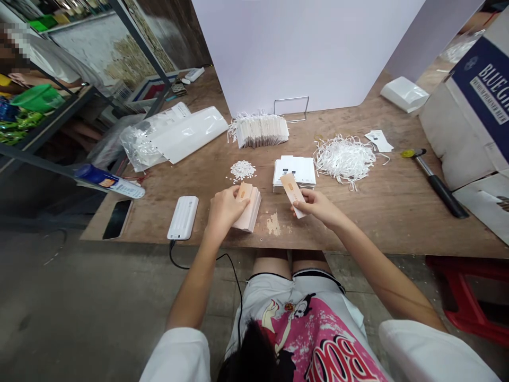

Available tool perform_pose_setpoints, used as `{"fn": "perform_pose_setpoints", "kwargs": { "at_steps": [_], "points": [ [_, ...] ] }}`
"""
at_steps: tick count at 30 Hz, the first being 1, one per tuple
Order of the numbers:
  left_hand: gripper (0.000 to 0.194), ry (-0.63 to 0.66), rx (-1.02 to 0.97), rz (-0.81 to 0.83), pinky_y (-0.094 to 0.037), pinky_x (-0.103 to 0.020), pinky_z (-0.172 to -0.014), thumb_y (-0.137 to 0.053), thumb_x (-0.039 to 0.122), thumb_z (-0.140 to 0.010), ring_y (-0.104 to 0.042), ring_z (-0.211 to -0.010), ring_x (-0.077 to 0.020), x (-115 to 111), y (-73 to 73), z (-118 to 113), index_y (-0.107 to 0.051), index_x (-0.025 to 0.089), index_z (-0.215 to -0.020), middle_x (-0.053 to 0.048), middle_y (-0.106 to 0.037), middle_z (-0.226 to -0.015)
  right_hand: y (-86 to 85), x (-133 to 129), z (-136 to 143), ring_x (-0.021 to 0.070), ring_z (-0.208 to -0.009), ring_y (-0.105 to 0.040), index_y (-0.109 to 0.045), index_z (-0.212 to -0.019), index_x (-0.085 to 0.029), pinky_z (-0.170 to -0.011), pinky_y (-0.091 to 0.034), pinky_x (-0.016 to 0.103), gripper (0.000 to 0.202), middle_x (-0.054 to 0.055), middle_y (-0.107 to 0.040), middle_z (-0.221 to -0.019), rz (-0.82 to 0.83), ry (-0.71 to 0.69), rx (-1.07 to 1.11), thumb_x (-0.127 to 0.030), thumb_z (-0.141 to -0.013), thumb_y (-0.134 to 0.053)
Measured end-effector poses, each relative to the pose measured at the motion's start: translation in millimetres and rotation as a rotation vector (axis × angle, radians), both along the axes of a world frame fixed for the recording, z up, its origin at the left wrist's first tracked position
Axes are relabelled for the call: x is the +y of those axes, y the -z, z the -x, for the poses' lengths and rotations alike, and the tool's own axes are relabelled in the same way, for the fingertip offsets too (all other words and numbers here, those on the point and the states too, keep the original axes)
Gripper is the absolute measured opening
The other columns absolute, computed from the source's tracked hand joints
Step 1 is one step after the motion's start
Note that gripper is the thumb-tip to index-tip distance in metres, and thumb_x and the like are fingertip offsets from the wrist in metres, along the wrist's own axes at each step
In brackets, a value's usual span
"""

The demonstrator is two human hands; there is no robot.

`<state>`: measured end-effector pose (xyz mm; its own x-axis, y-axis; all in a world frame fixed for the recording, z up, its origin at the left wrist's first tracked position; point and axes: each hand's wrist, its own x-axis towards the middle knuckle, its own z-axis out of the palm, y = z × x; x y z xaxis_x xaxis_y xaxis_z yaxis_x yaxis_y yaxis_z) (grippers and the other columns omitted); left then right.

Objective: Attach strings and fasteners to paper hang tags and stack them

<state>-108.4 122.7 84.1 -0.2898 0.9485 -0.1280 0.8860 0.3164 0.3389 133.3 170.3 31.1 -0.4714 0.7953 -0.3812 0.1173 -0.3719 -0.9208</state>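
My left hand (227,208) grips the left side of a stack of peach-coloured cards (251,211) near the table's front edge, thumb on top. Between the thumb and fingers of my right hand (318,208) is a single peach card (291,189), tilted and raised from the stack. Just behind that card lies a pile of white cards (301,168) with small dark print. A small heap of white bits (243,170) sits beyond my left hand. Right of the white cards is a tangle of white strings (344,161). Farther back stands a row of strung tags (262,130).
A white panel (306,53) and wire stand (291,109) rise at the back. Rightward are a hammer (437,183) and a carton (469,127). On the left lie a power bank (183,217) with a cable, a phone (117,219), a spray can (110,181) and plastic bags (194,135).
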Motion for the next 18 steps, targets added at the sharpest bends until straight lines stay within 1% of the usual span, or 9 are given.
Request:
{"fn": "perform_pose_setpoints", "kwargs": {
  "at_steps": [4,7,12,16,18],
  "points": [
    [0.040,0.004,0.001,0.000,-0.049,-0.038,-0.088,-0.062,0.033,-0.077,-0.066,-0.102,-0.0307,0.5,0.9,1.0,-0.068,0.023,-0.116,-0.007,-0.074,-0.107,1.0,0.0,-2.3,0.0149,-0.064,-0.064,-0.059,-0.091,-0.019,-0.066,-0.053,0.029,0.018,0.001,-0.069,-0.073,0.006,0.004,0.002,-0.023,-0.075,-0.067],
    [0.040,0.014,0.004,-0.010,-0.048,-0.039,-0.089,-0.060,0.030,-0.079,-0.066,-0.103,-0.0311,0.4,1.1,1.0,-0.067,0.021,-0.117,-0.007,-0.074,-0.106,1.0,-0.1,-3.6,0.0146,-0.064,-0.064,-0.059,-0.093,-0.019,-0.065,-0.053,0.029,0.019,0.000,-0.069,-0.073,0.005,0.007,0.001,-0.023,-0.076,-0.066],
    [0.044,0.042,0.069,0.006,-0.049,-0.042,-0.088,-0.060,0.040,-0.081,-0.065,-0.104,-0.0337,0.2,1.6,-2.0,-0.066,0.019,-0.118,-0.010,-0.073,-0.110,-0.1,-0.8,-5.0,0.0143,-0.063,-0.064,-0.059,-0.092,-0.018,-0.065,-0.052,0.028,0.016,0.001,-0.069,-0.073,0.001,0.008,-0.004,-0.021,-0.077,-0.065],
    [0.045,0.045,0.083,0.040,-0.048,-0.042,-0.089,-0.061,0.039,-0.079,-0.063,-0.106,-0.0327,0.8,2.1,-2.7,-0.065,0.021,-0.120,-0.012,-0.069,-0.116,0.2,-1.0,-6.7,0.0144,-0.063,-0.064,-0.059,-0.090,-0.019,-0.063,-0.052,0.027,0.016,0.001,-0.069,-0.072,-0.001,0.007,-0.006,-0.022,-0.076,-0.065],
    [0.044,0.041,0.078,0.041,-0.048,-0.042,-0.089,-0.060,0.037,-0.079,-0.063,-0.106,-0.0329,1.1,1.9,-2.1,-0.064,0.022,-0.120,-0.012,-0.070,-0.115,0.8,-1.1,-7.6,0.0146,-0.062,-0.064,-0.059,-0.091,-0.019,-0.063,-0.052,0.028,0.017,0.001,-0.069,-0.072,-0.001,0.011,-0.009,-0.022,-0.076,-0.066]
  ]
}}
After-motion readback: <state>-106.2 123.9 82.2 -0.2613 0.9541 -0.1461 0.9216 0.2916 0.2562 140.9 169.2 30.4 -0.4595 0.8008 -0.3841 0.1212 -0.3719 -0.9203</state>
